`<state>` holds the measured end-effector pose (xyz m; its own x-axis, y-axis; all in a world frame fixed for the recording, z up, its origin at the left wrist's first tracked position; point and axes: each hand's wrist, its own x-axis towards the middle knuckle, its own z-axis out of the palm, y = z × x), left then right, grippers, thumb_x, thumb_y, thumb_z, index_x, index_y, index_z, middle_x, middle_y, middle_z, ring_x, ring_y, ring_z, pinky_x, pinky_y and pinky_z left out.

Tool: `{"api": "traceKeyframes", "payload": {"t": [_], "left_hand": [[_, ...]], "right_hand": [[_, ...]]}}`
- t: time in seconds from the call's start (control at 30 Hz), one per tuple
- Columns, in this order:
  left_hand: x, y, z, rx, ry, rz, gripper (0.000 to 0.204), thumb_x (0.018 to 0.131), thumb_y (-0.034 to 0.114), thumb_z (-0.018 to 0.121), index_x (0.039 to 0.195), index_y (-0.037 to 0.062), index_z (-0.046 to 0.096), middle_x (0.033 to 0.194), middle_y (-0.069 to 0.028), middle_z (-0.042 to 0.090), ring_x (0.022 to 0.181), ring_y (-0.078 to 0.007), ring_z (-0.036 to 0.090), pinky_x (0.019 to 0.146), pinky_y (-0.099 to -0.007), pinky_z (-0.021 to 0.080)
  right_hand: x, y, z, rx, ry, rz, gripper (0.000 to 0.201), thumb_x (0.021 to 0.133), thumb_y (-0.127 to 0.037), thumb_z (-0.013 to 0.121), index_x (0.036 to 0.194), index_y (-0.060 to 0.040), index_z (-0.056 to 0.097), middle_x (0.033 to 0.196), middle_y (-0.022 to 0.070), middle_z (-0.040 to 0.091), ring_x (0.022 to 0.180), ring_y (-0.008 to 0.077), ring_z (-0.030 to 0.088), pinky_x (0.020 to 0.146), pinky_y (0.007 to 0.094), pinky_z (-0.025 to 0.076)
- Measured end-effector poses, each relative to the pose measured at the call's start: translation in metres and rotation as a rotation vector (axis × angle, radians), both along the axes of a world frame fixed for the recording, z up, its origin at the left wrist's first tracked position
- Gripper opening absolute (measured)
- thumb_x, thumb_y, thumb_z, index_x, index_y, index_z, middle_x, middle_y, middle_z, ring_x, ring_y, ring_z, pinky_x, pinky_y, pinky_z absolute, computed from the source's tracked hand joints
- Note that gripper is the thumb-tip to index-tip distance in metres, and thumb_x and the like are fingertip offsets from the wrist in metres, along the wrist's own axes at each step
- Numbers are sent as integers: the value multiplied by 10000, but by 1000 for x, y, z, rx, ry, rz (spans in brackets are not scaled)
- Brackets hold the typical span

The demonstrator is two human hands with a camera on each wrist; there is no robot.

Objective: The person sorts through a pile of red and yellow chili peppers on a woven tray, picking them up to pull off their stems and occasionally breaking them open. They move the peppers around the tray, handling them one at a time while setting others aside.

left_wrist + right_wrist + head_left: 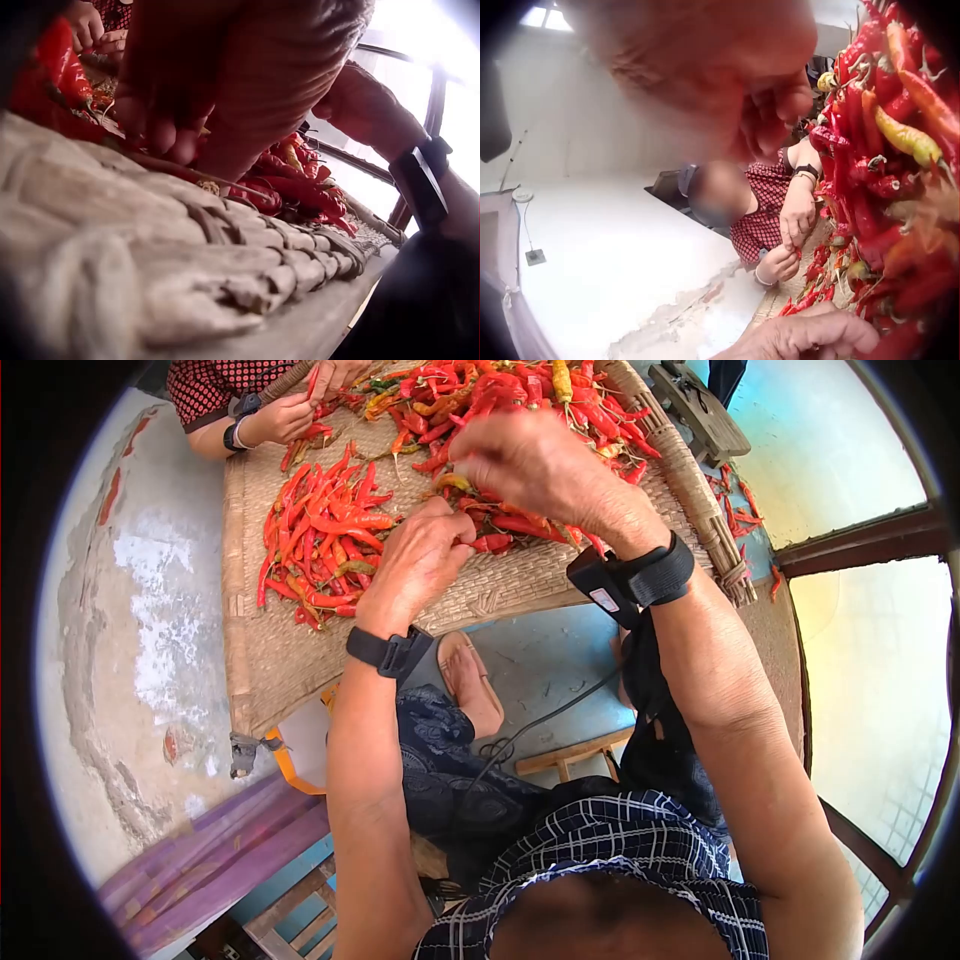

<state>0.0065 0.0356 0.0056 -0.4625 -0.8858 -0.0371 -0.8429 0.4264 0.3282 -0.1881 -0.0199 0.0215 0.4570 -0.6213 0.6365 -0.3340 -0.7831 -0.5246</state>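
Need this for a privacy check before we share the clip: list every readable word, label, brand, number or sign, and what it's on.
No text can be read.
Small pale label on the black device at the right wrist: too small to read.
Left wrist strap: no lettering I can make out.
Peppers and woven tray: none seen.
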Motion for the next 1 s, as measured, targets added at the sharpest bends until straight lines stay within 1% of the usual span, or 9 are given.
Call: {"api": "traceKeyframes", "payload": {"t": [0.1, 0.2, 0.37, 0.5, 0.57, 0.6, 0.7, 0.83, 1.0], "left_hand": [[5, 5, 9, -139, 102, -48, 155, 778, 60, 627, 925, 12, 621, 955, -135, 581, 957, -323, 551, 855, -395, 433], [6, 11, 28, -170, 193, 4, 141, 800, 27, 630, 937, 6, 605, 1000, -80, 596, 962, -246, 575, 874, -335, 447], [13, 12, 31, -129, 453, 285, 215, 818, 50, 641, 1025, 20, 592, 990, -129, 635, 877, -260, 622, 804, -360, 489], [28, 15, 18, -16, 329, 275, 240, 806, 42, 642, 1043, 44, 600, 985, -129, 634, 887, -268, 621, 807, -383, 496], [30, 17, 8, -173, 0, 34, 255, 793, 31, 641, 1045, 40, 609, 980, -130, 616, 922, -289, 594, 844, -380, 470], [25, 18, 7, -95, -58, 80, 225, 773, 26, 638, 995, 37, 599, 977, -140, 594, 960, -349, 550, 857, -424, 439], [24, 14, 1, -124, -135, 49, 202, 778, 27, 630, 975, 31, 589, 966, -139, 592, 944, -343, 544, 838, -427, 439], [17, 12, 11, -241, 55, -9, 144, 824, 33, 609, 965, 23, 583, 924, -136, 591, 887, -329, 559, 806, -405, 452], [9, 12, 21, -27, 375, 227, 99, 929, 88, 567, 986, 10, 590, 863, -71, 644, 797, -150, 610, 739, -288, 478]], "right_hand": [[3, 12, -4, 335, 342, 170, 171, 802, -200, 670, 868, -44, 684, 793, 194, 672, 797, 359, 668, 697, 457, 532], [7, 19, -3, 320, 410, 148, 186, 802, -205, 653, 873, -37, 684, 812, 210, 672, 836, 369, 665, 726, 465, 528], [4, 6, -5, 239, 387, 55, 180, 803, -204, 629, 860, -47, 695, 785, 195, 674, 780, 381, 666, 699, 456, 540], [-6, -6, -2, 109, 145, -178, 203, 825, -260, 646, 865, -69, 701, 778, 171, 675, 738, 370, 664, 660, 463, 547], [-13, -8, 8, -106, -72, -450, 183, 858, -226, 677, 927, -56, 682, 765, 158, 664, 674, 314, 664, 614, 390, 529], [-18, -8, 12, -176, -59, -459, 326, 855, -105, 650, 1143, -14, 528, 860, 210, 605, 762, 376, 599, 676, 424, 487], [-11, -7, 12, -147, -116, -410, 210, 869, -258, 675, 965, -70, 684, 783, 153, 671, 680, 312, 665, 615, 388, 532], [16, 8, -13, -66, 141, -51, 212, 837, -260, 641, 855, -54, 689, 747, 162, 674, 734, 350, 680, 644, 455, 550], [24, 17, -14, 73, 431, -36, 186, 811, -204, 631, 821, -23, 673, 763, 199, 673, 752, 365, 683, 647, 455, 554]]}}
